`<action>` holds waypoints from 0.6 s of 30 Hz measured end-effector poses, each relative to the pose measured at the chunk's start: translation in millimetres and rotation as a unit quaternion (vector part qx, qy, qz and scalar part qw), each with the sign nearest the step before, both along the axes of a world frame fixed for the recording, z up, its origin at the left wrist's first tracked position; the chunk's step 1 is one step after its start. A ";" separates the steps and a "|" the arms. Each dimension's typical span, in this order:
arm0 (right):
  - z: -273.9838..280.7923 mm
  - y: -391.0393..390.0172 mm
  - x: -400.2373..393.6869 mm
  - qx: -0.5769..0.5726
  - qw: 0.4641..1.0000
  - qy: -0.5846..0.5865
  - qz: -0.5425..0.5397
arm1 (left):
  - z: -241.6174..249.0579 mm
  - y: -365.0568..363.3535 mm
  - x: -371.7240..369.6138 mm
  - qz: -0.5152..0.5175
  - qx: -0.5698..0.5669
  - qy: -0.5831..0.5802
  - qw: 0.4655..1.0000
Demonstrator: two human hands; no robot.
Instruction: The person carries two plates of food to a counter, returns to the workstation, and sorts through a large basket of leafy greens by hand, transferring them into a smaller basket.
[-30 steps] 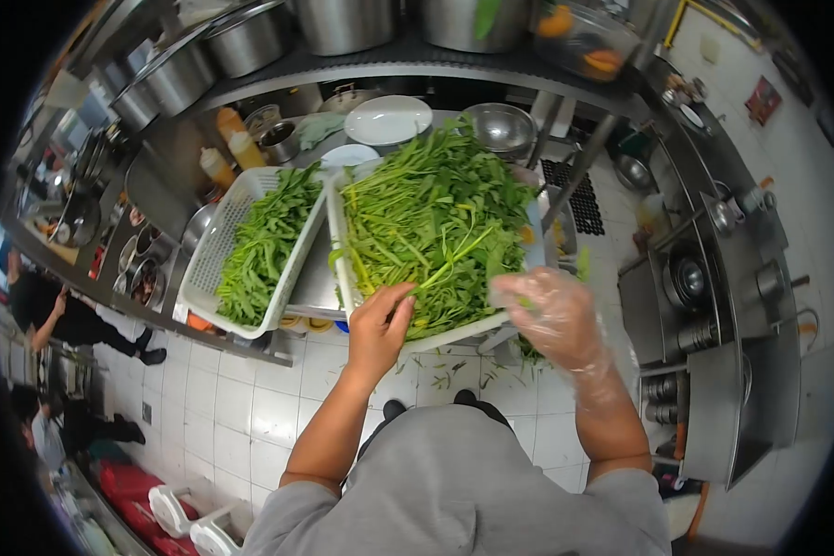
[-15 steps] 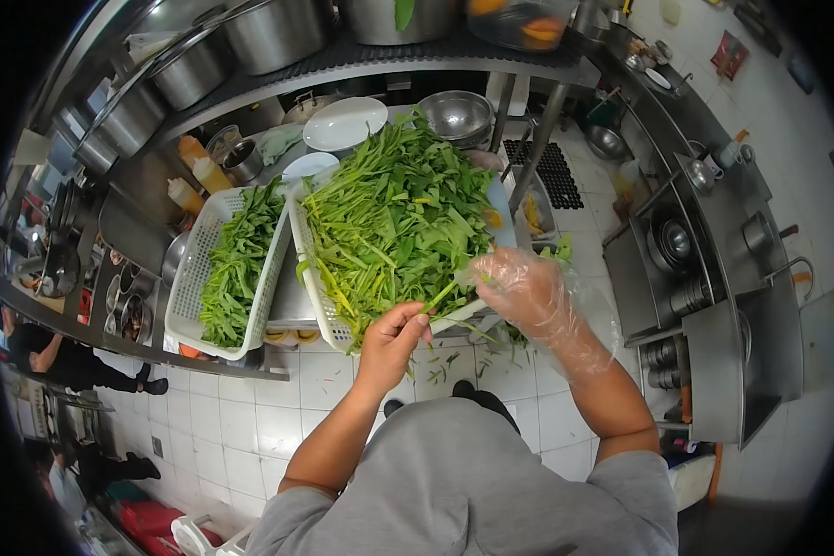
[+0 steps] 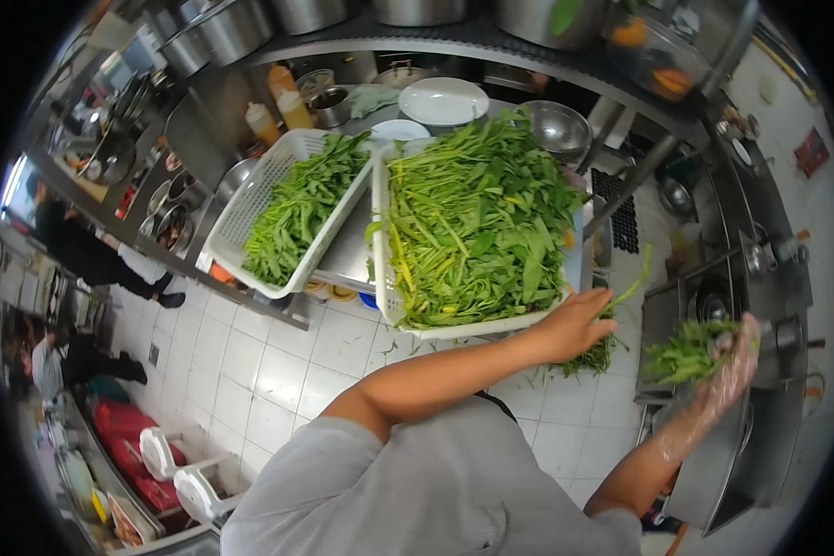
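A large white basket [image 3: 519,320] is heaped with long-stemmed leafy greens [image 3: 482,222]. My bare left hand [image 3: 576,326] is at its front right corner, open with fingers spread. A loose stalk [image 3: 634,285] shows just past its fingertips. Far to the right, my right hand [image 3: 734,363], in a clear plastic glove, is closed on a bunch of leafy greens [image 3: 684,352]. Below my left hand, more greens [image 3: 593,358] are piled, partly hidden by it. A smaller white basket [image 3: 221,243] to the left holds a lower heap of leaves [image 3: 296,213].
Behind the baskets stand an oval white plate [image 3: 443,100], a metal colander [image 3: 558,128] and sauce bottles [image 3: 294,109]. A shelf with large pots [image 3: 417,7] overhangs them. Steel shelving [image 3: 769,315] runs along the right. Other people [image 3: 93,241] stand at the left.
My view has turned to the right. Both hands have left the stalk they held together: the left is now spread at the basket corner, the right is farther right with a bunch of greens.
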State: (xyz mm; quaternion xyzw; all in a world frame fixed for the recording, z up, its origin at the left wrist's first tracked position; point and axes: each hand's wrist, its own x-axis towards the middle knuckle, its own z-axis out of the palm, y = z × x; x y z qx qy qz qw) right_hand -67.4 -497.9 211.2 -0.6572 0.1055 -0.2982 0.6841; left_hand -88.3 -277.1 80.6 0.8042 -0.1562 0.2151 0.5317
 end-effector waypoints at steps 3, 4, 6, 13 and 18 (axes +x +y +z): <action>-11.2 -17.2 -16.1 0.002 0.999 -0.024 0.027 | 25.1 23.9 0.3 -0.007 0.050 -0.010 0.999; -15.4 -20.7 -22.1 0.002 1.000 -0.014 0.019 | 25.0 42.4 3.1 -0.013 0.040 0.008 0.999; -26.2 -28.0 -30.5 0.010 1.000 -0.003 0.009 | 23.1 96.6 20.7 0.034 0.067 -0.038 0.996; -68.2 -74.4 -42.2 0.027 0.995 0.029 0.092 | -42.6 291.6 131.0 0.377 0.383 -0.063 0.841; -58.9 -37.6 -37.3 0.010 0.985 0.039 0.168 | -14.1 292.0 123.6 0.322 0.430 0.249 0.806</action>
